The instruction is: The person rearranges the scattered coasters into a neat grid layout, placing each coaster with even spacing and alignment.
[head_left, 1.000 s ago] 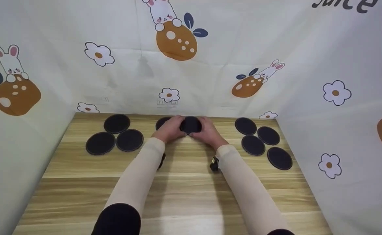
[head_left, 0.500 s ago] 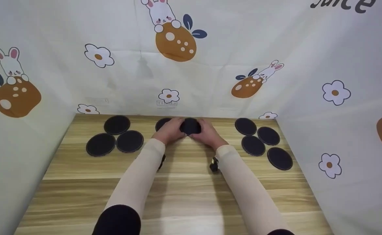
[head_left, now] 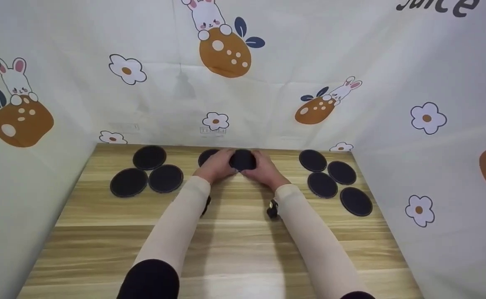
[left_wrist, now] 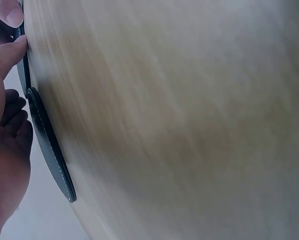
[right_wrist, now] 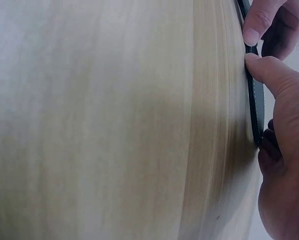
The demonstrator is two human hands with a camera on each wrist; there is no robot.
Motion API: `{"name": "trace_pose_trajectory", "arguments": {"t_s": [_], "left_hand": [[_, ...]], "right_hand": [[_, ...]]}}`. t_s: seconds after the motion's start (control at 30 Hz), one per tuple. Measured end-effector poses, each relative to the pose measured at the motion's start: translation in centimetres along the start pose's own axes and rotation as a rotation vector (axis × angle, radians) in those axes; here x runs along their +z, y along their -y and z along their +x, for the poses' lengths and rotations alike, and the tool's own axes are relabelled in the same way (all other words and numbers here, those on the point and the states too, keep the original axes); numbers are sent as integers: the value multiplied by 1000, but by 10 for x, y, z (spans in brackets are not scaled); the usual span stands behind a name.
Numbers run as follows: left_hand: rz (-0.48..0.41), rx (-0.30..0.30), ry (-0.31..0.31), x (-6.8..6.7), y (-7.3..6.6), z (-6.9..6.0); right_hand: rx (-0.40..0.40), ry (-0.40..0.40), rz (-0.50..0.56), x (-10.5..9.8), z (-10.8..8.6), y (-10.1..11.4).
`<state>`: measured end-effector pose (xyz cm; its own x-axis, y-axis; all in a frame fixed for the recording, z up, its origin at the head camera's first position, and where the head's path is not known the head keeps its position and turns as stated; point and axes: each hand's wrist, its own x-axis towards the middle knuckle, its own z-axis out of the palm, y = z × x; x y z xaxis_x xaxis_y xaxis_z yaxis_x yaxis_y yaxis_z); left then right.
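Near the table's back edge, a round black coaster [head_left: 243, 159] lies between the two hands. The left hand [head_left: 217, 165] grips its left side, while the right hand [head_left: 265, 168] grips the right side. Both thumbs meet at the near rim, their tips close together in the right wrist view, where the stitched edge of the coaster [right_wrist: 258, 102] shows. Another black coaster [head_left: 206, 156] sits just left, partly hidden behind the left hand; in the left wrist view this stitched coaster [left_wrist: 49, 145] lies on the wood below the left hand [left_wrist: 7, 145].
On the left of the wooden table [head_left: 243, 249], three black coasters [head_left: 165, 178] form a cluster. Several more coasters [head_left: 322, 185] lie at the right. A pale curtain [head_left: 155, 99] printed with rabbits and flowers surrounds the back and sides.
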<state>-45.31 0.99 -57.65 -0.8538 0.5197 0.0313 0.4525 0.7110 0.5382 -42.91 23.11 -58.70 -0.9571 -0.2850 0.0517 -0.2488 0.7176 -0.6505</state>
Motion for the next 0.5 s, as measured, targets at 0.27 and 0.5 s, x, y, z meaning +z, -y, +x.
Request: {"name": "trace_pose_trajectory", "arguments": {"t_s": [0.27,0.5], "left_hand": [[-21,32,-42,0,9,-10],[-33,49,-65,-12,-13,-38]], "right_hand": [[-71,-17,-6,-6,-11,-2],[-47,-34,7,-16,-35,-3]]}}
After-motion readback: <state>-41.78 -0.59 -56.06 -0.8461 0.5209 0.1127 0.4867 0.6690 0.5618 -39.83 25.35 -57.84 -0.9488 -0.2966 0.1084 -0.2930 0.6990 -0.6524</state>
